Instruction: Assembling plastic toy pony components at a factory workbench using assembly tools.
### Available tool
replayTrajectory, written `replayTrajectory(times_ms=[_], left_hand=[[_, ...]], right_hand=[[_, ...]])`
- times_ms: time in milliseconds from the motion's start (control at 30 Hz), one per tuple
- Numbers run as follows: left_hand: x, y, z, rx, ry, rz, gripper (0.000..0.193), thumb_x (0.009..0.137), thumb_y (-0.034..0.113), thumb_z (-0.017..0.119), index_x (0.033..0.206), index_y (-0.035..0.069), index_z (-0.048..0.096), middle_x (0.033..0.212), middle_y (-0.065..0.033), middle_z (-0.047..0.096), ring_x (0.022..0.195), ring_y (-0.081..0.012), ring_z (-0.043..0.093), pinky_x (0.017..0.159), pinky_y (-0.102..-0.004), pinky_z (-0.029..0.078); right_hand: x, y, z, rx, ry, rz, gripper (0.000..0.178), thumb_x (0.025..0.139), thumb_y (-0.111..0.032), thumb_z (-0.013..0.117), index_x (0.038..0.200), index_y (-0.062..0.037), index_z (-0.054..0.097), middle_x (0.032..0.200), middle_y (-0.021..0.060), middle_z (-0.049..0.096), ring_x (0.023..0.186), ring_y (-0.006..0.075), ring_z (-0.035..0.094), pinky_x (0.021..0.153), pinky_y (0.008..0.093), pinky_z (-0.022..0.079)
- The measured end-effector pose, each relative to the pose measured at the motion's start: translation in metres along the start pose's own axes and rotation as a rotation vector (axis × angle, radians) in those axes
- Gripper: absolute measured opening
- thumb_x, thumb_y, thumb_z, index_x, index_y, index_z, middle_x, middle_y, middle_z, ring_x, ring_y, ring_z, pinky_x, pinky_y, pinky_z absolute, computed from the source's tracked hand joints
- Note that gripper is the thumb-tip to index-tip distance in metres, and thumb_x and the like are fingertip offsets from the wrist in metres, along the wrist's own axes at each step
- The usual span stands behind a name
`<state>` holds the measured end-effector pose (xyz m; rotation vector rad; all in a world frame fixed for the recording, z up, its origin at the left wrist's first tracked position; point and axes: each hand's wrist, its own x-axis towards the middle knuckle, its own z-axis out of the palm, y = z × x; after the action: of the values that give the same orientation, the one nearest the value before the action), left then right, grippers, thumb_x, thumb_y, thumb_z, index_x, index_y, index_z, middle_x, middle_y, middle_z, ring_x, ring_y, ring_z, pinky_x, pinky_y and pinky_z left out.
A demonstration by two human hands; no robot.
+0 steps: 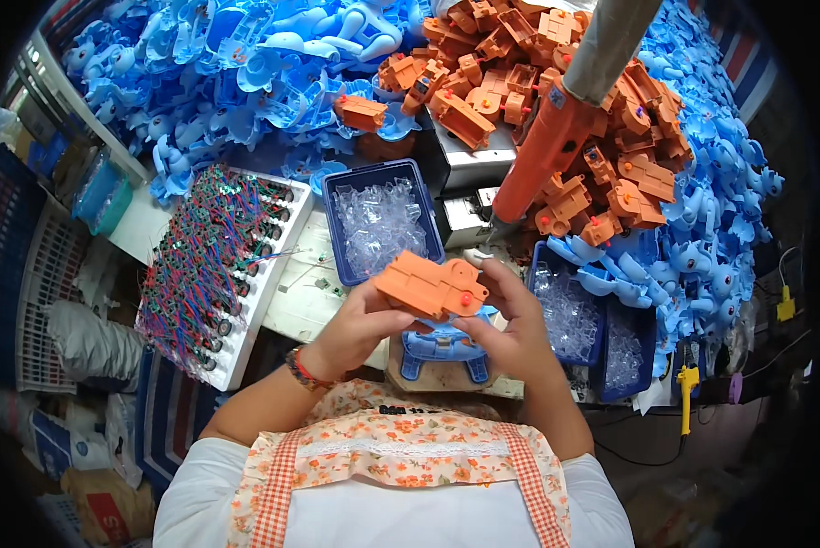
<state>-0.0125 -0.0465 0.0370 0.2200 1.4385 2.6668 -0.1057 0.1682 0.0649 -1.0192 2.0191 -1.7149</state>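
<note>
Between both hands I hold an orange plastic gearbox housing (424, 285) with a small red knob on its near right side. My left hand (360, 324) grips its left end, thumb along the lower edge. My right hand (510, 320) has its thumb at the lower right corner; its raised index finger is near a small pale piece at the top, which I cannot make out. Below the housing, a blue plastic toy shell (445, 352) rests on a wooden block (437, 379), partly hidden by my hands.
A dark blue bin (341, 233) of clear plastic parts stands beyond my left hand. Left is a white foam tray (246, 333) with wired circuit parts. An orange powered screwdriver (542, 151) hangs ahead, before piled orange housings (643, 183). Blue shells (236, 73) heap behind; a yellow tool (687, 393) hangs right.
</note>
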Motion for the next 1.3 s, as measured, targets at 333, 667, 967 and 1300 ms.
replayTrajectory(times_ms=[333, 667, 967, 1300], left_hand=[[0.003, 0.006, 0.014, 0.15, 0.075, -0.187, 0.038, 0.095, 0.018, 0.067, 0.124, 0.0, 0.052, 0.111, -0.0046, 0.066, 0.097, -0.0074, 0.065, 0.083, -0.0224, 0.053], [-0.001, 0.021, 0.007, 0.418, 0.027, -0.222, 0.034, 0.091, 0.013, 0.072, 0.12, -0.002, 0.059, 0.108, -0.0051, 0.068, 0.095, -0.0074, 0.064, 0.082, -0.022, 0.053], [-0.003, 0.018, 0.014, 0.498, -0.015, -0.177, 0.038, 0.088, 0.013, 0.075, 0.12, -0.004, 0.062, 0.111, -0.0074, 0.068, 0.096, -0.0081, 0.063, 0.084, -0.0239, 0.053], [-0.001, -0.004, 0.033, 0.508, 0.181, 0.038, 0.042, 0.088, 0.015, 0.075, 0.123, -0.005, 0.061, 0.111, -0.0082, 0.068, 0.097, -0.0104, 0.064, 0.085, -0.0257, 0.053]], right_hand=[[0.001, -0.018, -0.018, -0.372, 0.144, -0.31, 0.043, 0.075, -0.004, 0.078, 0.117, -0.0038, 0.065, 0.114, 0.0152, 0.063, 0.103, 0.0309, 0.063, 0.091, 0.0367, 0.048], [0.005, -0.033, -0.029, -0.731, -0.082, -0.656, 0.024, 0.073, -0.018, 0.08, 0.097, -0.0169, 0.076, 0.112, 0.0074, 0.067, 0.104, 0.0301, 0.062, 0.087, 0.044, 0.048], [-0.016, -0.024, -0.021, -0.846, 0.007, -0.806, 0.02, 0.072, -0.012, 0.08, 0.09, -0.0154, 0.073, 0.103, -0.002, 0.07, 0.107, 0.0269, 0.062, 0.102, 0.0508, 0.039], [-0.027, 0.011, 0.004, -0.39, 0.431, -0.491, 0.028, 0.081, -0.018, 0.079, 0.101, -0.0043, 0.067, 0.108, 0.0119, 0.061, 0.114, 0.0292, 0.057, 0.099, 0.046, 0.043]])
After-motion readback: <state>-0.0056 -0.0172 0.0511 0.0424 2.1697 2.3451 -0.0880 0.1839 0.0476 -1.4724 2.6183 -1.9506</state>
